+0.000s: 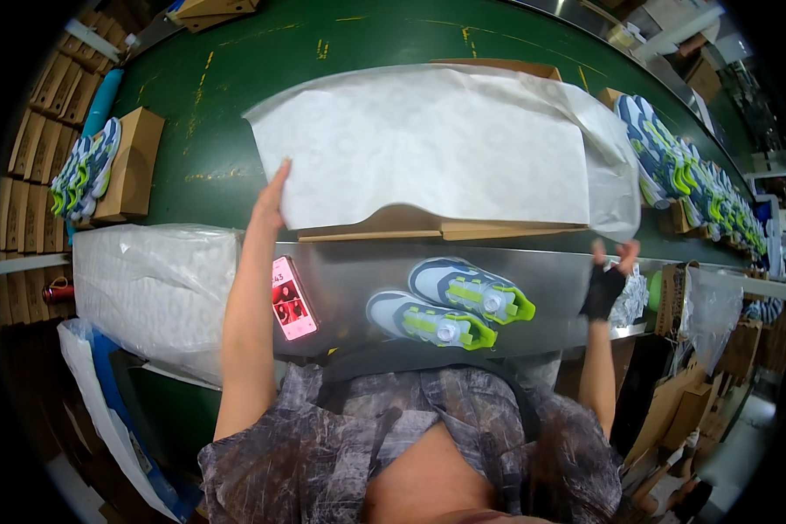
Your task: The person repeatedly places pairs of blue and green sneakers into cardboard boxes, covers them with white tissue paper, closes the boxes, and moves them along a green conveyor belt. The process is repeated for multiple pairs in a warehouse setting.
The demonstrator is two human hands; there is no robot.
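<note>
The white paper sheet (428, 148) lies across an open cardboard box (371, 234) on the green work surface (210, 131), ahead of the person. Long axis of sheet and box: left to right. The sheet carries a faint, pale pattern, not legible; its right end is creased and overhangs the box.

Left hand (272, 205): at the sheet's left edge, one digit over the paper; the other fingers are hidden, so the grip cannot be told. Right hand (607, 279): in a black fingerless glove, digits spread apart, just below the sheet's right corner; contact cannot be told.

On the metal strip (349, 279) nearer the body lies a pair of blue-and-green shoes (454, 288), toes left, green heels right. Left of the shoes, between them and the left forearm, lies a phone (293, 299); its lit red-and-pink screen shows characters and picture tiles.

Further left: a plastic-wrapped stack (157, 271); beyond it, more shoes (87, 175) against a brown carton (131, 166). Far right: a row of matching shoes (690, 175).
</note>
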